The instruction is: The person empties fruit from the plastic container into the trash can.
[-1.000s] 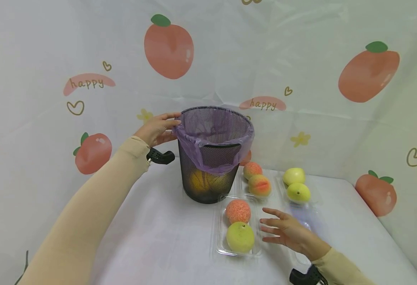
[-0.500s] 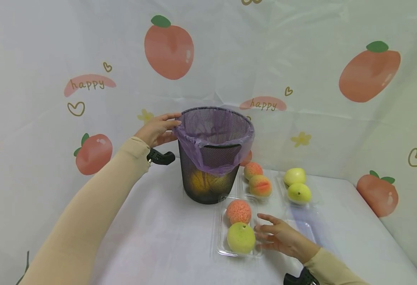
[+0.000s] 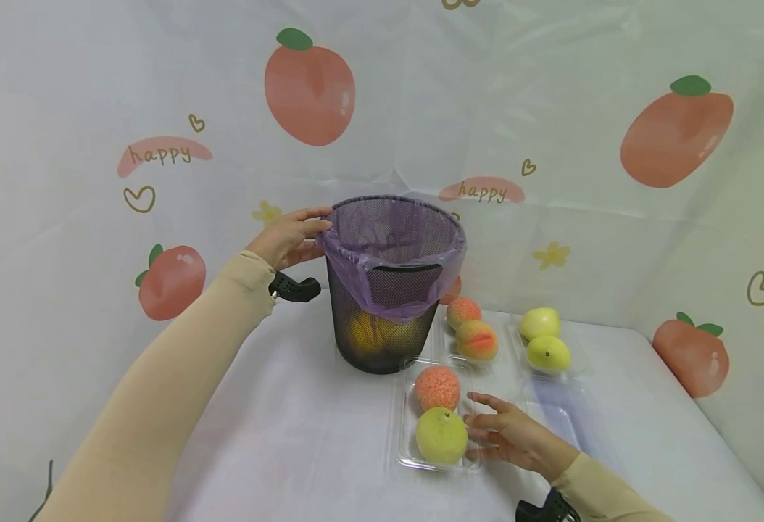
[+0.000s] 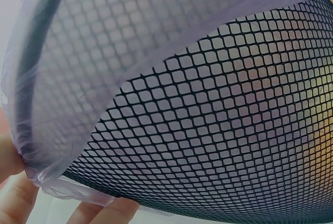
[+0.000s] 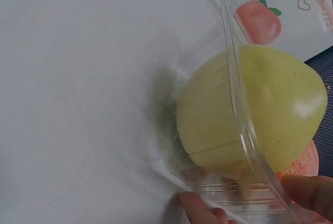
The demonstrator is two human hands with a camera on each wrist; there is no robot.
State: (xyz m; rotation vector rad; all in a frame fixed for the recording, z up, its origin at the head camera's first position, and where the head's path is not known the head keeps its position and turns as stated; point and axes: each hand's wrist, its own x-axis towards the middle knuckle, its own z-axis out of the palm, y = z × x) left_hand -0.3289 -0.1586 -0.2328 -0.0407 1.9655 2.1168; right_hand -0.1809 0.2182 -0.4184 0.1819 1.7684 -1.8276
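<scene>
In the head view my left hand point(image 3: 284, 237) touches the rim of a black mesh bin point(image 3: 382, 348), fingers spread along its left side. A purple plastic bag point(image 3: 398, 290) lines the bin and folds over the rim. Through the mesh, yellow-orange shapes show low inside. My right hand point(image 3: 519, 435) lies beside a clear plastic container point(image 3: 414, 459), fingertips right at its side and rim. The container carries a yellow-green pear-like fruit point(image 3: 441, 435) and a speckled pink peach point(image 3: 437, 388). In the right wrist view, two fingertips of that hand appear at the container wall.
Behind, a second clear container holds two peaches point(image 3: 476, 340). Further right, another holds two yellow-green fruits point(image 3: 548, 354). A clear plastic piece point(image 3: 561, 420) lies beyond the right hand. The white cloth-covered table point(image 3: 277, 428) ends at a fruit-printed backdrop point(image 3: 395, 94).
My right hand has moved left and slightly down to the container's side, its fingers now closer together. The left hand, bin and fruit have stayed in place.
</scene>
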